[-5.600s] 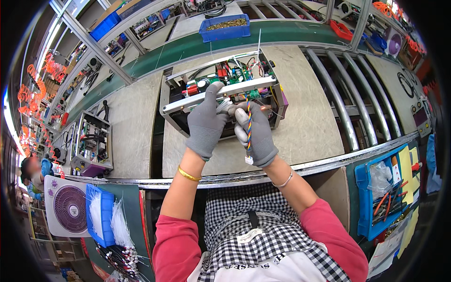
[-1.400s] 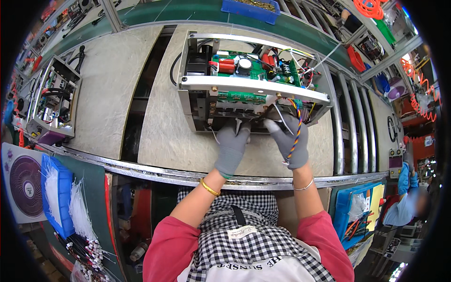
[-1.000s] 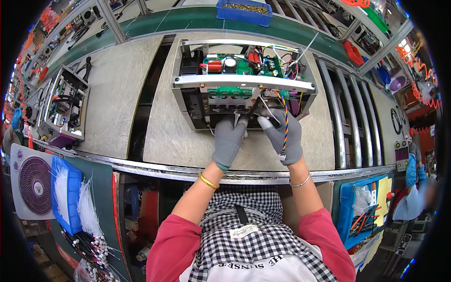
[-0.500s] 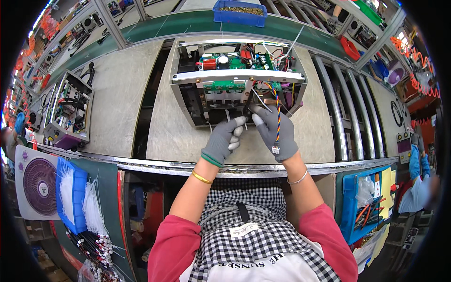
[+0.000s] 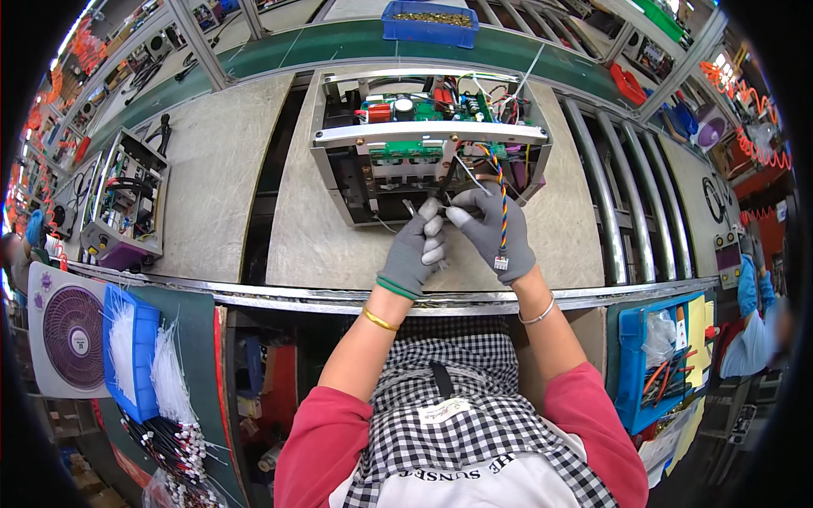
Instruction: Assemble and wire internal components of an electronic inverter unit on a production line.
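Note:
An open metal-framed electronics unit (image 5: 432, 134) stands before me, a green circuit board (image 5: 423, 112) inside its top. At its near side, my left hand (image 5: 417, 248), in a grey glove with pale fingertips, is closed in a pinch around a thin white cable tie (image 5: 410, 207). My right hand (image 5: 494, 235), gloved alike, is also closed, its thumb tip close to the left fingertips; what it pinches is too small to make out. Across the right glove hangs a twisted multicoloured wire bundle (image 5: 505, 216) with a white connector (image 5: 500, 263) at its end.
A second unit (image 5: 127, 199) sits on the bench at left. Metal rollers (image 5: 627, 195) run along the right. Blue bins hold white cable ties (image 5: 124, 351) and hand tools (image 5: 665, 381). A blue tray of brass-coloured parts (image 5: 430, 24) stands beyond, and a purple fan (image 5: 72, 330) at left.
My left hand has shifted slightly right and its fingers have turned upward. The right hand has moved a little left, with its thumb nearer the left fingertips. The unit has shifted slightly.

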Action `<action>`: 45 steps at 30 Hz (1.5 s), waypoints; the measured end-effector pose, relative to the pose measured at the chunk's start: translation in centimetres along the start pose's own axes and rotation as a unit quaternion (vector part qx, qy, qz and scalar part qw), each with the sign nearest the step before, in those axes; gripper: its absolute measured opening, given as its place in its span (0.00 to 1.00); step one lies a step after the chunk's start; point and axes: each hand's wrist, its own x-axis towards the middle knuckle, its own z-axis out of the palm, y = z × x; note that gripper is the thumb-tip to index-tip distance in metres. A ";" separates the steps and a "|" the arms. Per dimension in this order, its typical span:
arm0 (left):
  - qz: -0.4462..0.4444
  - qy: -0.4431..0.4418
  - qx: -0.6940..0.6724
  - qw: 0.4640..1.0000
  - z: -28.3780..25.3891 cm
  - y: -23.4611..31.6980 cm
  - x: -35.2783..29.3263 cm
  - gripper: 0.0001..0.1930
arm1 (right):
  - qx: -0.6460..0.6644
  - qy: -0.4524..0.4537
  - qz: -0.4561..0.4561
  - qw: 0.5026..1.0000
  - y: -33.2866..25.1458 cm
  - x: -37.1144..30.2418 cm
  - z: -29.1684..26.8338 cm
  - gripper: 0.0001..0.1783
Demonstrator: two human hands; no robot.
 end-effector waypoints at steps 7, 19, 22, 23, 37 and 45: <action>-0.005 0.007 -0.002 1.000 -0.1 -0.3 0.0 0.10 | -0.022 -0.008 -0.008 1.000 0.1 0.0 0.5 0.11; -0.008 -0.013 -0.067 0.998 -0.3 -0.3 0.1 0.10 | -0.010 -0.016 -0.009 1.000 0.0 0.1 0.2 0.10; -0.013 -0.012 -0.045 0.999 -0.2 -0.4 0.0 0.11 | -0.017 -0.008 -0.015 1.000 -0.2 0.1 0.3 0.09; -0.018 0.024 -0.046 0.999 -0.1 -0.4 -0.1 0.11 | -0.020 0.003 -0.013 1.000 -0.2 0.2 0.4 0.09; 0.000 0.036 0.242 0.970 1.3 1.8 -1.3 0.11 | -0.005 0.019 -0.136 0.991 0.4 -0.7 0.8 0.07; -0.028 0.006 0.105 0.994 0.4 2.1 0.4 0.08 | 0.136 0.035 -0.091 0.986 1.0 -1.0 2.3 0.04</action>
